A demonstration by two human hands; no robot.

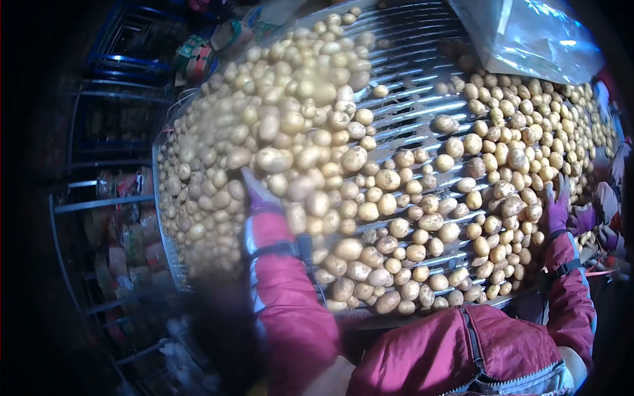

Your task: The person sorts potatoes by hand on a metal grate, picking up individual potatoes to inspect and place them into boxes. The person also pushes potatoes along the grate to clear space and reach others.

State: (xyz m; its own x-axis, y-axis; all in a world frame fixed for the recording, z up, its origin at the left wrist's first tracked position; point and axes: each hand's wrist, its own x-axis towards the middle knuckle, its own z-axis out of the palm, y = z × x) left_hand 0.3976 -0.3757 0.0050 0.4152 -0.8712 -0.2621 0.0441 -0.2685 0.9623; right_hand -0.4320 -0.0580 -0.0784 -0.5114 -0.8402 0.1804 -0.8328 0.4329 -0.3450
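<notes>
My left hand (261, 193), in a purple glove, reaches into a heap of potatoes (274, 160) on the left side of the slatted metal bed. Blur and the surrounding potatoes obscure its fingers, so I cannot make out a hold. On the right, my right hand (559, 206) wears a similar purple glove. Its fingers are apart and stretched out beside the potatoes (517, 158) there, with nothing visible in them.
Bare metal rollers (413, 86) show between the two potato masses. A clear plastic sheet (531, 39) hangs at upper right. Other people's gloved hands (607, 201) are at the right edge. A blue metal rack (105, 204) stands left, with packed goods.
</notes>
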